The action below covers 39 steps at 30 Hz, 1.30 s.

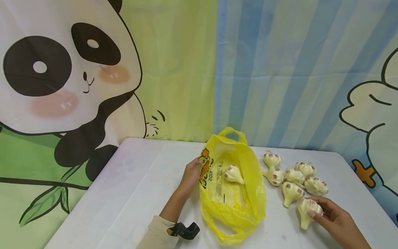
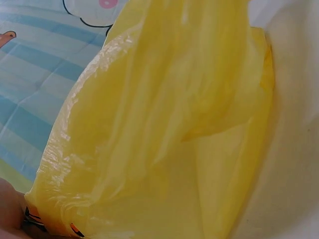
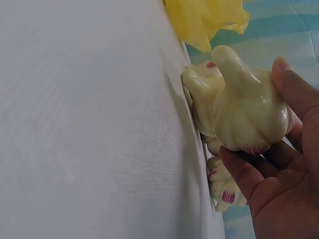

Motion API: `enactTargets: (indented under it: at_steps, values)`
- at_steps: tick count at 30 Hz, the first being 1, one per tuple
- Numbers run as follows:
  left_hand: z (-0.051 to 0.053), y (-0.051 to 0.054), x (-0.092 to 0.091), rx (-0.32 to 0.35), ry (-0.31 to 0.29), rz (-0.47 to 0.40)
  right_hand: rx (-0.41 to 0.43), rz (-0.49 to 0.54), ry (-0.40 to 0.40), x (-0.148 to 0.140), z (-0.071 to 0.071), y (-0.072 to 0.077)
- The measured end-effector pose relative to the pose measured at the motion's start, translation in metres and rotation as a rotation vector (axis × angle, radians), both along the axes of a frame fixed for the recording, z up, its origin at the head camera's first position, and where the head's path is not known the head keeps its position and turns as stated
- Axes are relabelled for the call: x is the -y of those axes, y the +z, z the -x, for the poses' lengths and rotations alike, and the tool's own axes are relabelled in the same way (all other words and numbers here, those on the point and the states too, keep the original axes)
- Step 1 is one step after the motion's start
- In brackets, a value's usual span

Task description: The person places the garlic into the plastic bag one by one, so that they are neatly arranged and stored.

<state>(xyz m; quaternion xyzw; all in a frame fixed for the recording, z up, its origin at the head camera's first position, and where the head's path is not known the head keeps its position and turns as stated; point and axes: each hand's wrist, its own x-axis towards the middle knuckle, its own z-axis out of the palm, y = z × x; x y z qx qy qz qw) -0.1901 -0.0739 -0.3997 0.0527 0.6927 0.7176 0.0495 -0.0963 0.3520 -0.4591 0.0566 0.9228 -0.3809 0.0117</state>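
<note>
A yellow plastic bag (image 1: 256,193) lies on the table with its mouth spread wide, and one garlic bulb (image 1: 234,174) is inside it. My left hand (image 1: 190,178) grips the bag's left edge; in the left wrist view the yellow plastic (image 2: 149,124) fills most of the picture. At the right, my right hand (image 1: 337,218) holds another garlic bulb (image 1: 308,210) between thumb and fingers. The right wrist view has this garlic bulb (image 3: 251,109) with its stem pointing up and away from the palm of the right hand (image 3: 281,194).
Several more garlic bulbs (image 1: 293,176) lie grouped on the white table (image 1: 149,173) to the right of the bag. A black wrist strap mount (image 1: 186,231) sits on the left wrist. Behind the table hangs a cloth (image 1: 264,69) printed with a panda.
</note>
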Motion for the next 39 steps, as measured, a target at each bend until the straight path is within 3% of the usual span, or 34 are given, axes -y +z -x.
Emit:
enactTargets:
  at_steps: [7, 15, 23, 30, 39]
  values:
    - [0.0, 0.0, 0.002, 0.011, -0.01, -0.014, -0.01, -0.006, 0.025, 0.006, 0.002, 0.009]
    - [0.002, -0.002, 0.003, 0.027, -0.02, -0.002, -0.125, 0.046, 0.065, 0.013, 0.002, 0.016]
    - [0.003, -0.001, 0.002, 0.016, -0.013, -0.006, -0.168, 0.077, 0.084, 0.021, 0.003, 0.022]
    - [0.02, -0.034, 0.002, 0.005, 0.012, -0.027, -0.162, 0.054, 0.08, 0.03, 0.005, 0.032]
    - [0.02, -0.034, 0.001, 0.018, 0.001, -0.03, -0.255, 0.059, 0.125, 0.038, 0.012, 0.042]
